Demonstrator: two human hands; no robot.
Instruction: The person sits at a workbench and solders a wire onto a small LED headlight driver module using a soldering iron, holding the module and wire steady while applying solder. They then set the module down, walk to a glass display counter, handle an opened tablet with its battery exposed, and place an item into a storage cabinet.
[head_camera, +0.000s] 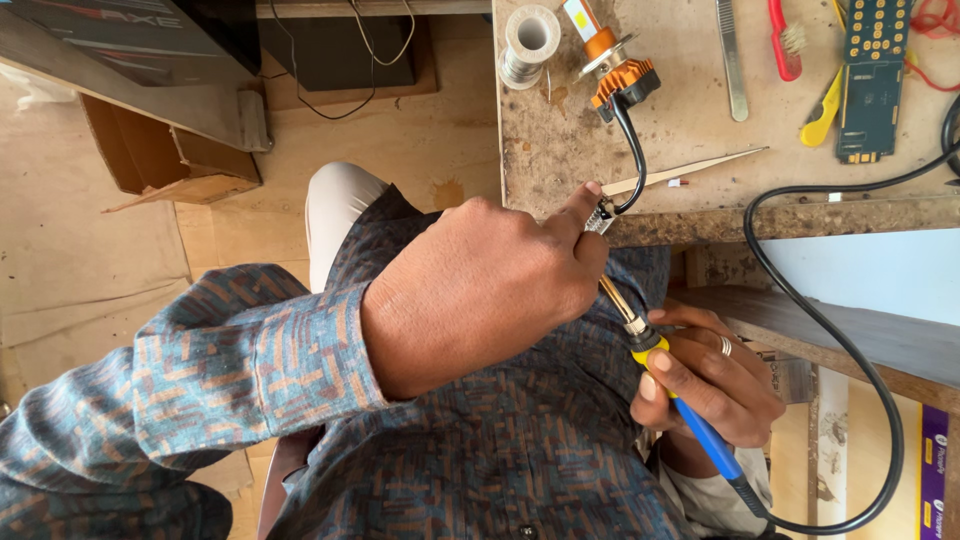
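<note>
My left hand (480, 290) reaches in from the left and pinches a small metal connector (601, 219) at the edge of the workbench (560, 150). A black cable (632, 150) runs from that connector up to an orange LED bulb (615, 70) lying on the bench. My right hand (712, 385), with a ring on one finger, grips the blue and yellow handle of a soldering iron (690, 410). The iron's metal shaft (618, 300) points up toward the connector, and its tip is hidden behind my left fingers.
On the bench lie a solder spool (530, 40), cream tweezers (690, 170), a metal tool (731, 60), a red brush (785, 40), a yellow tool (822, 115) and a circuit board (872, 80). The iron's black cord (880, 400) loops at right. A cardboard box (170, 155) sits on the floor.
</note>
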